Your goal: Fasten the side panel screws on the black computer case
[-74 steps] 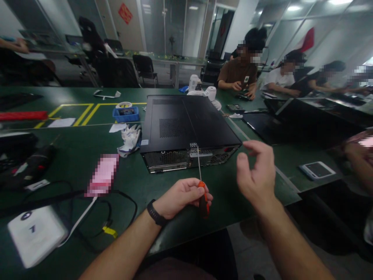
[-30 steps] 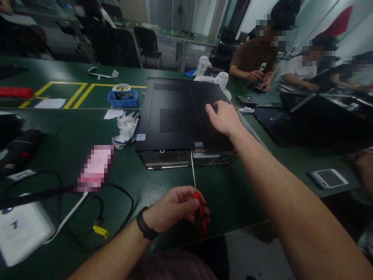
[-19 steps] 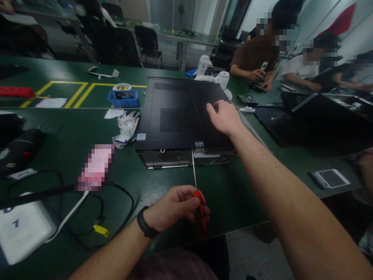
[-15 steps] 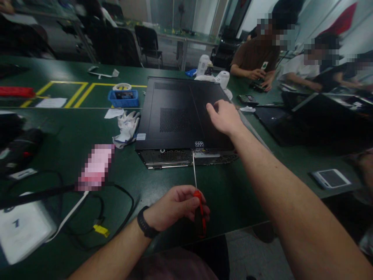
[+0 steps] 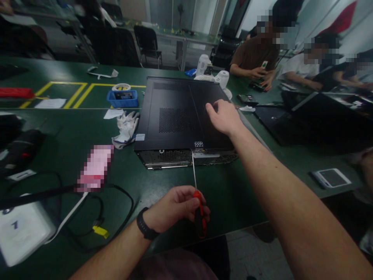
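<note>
A black computer case (image 5: 175, 97) lies flat on the green table, its ported rear panel (image 5: 175, 156) towards me. My left hand (image 5: 186, 206) is closed around the red and black handle of a screwdriver (image 5: 195, 173). The long shaft reaches forward to the upper middle of that panel. Its tip meets the panel's edge, and I cannot make out a screw there. On the right part of the case's top rests my right hand (image 5: 224, 116), thumb apart from the fingers, holding nothing. Its other fingers are partly hidden behind the hand.
Left of the case lie a work glove (image 5: 126, 128) and a blue bin (image 5: 122, 99). Cables (image 5: 116, 233), a white box (image 5: 26, 229) and a pixelated pink item (image 5: 96, 167) are nearer on the left. A phone-like device (image 5: 332, 178) lies right. Co-workers sit at the far right.
The screwdriver's handle appears slightly turned in my left hand, its tip still at the same spot on the panel. My right hand stays on the case.
</note>
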The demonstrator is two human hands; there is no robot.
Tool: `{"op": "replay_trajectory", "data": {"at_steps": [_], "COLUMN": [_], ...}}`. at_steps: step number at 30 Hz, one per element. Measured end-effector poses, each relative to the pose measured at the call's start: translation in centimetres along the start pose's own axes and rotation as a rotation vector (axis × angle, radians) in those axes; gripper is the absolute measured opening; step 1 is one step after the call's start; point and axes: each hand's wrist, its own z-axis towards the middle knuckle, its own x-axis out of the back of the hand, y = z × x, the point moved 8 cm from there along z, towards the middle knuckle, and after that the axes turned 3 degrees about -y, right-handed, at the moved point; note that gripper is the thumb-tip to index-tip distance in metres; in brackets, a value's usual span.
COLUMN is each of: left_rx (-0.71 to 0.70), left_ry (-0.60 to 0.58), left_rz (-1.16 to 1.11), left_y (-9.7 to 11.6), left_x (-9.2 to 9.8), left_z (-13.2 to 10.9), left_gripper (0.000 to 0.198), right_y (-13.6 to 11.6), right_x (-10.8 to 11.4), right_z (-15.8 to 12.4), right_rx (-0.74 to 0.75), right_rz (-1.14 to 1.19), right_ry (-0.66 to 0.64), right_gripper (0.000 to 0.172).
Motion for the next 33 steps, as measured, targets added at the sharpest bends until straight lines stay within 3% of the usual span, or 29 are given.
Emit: {"op": "replay_trajectory", "data": {"at_steps": [10, 18, 23, 33], "left_rx": [0.015, -0.027, -0.051, -0.022], "left_ry": [0.037, -0.031, -0.042, -0.221], "left_rz": [0.017, -0.055, -0.092, -0.289], "left_y": [0.3, 0.0, -0.3, -0.5], "left_x": [-0.1, -0.9, -1.2, -2.8], "left_z": [0.0, 0.9, 1.2, 0.6], "left_gripper": [0.045, 0.047, 0.038, 0.022], "right_y": [-0.1, -0.1, 0.0, -0.1], "right_x": [0.1, 0.0, -0.1, 0.0], "right_z": [-0.1, -0.1, 0.0, 0.0], "right_rx": [-0.002, -0.001, -0.004, 0.000], "right_rz": [-0.010, -0.017, -0.019, -0.021], "right_ry": [0.004, -0.001, -0.013, 0.001], "right_gripper": [0.067, 0.068, 0.070, 0.069]}}
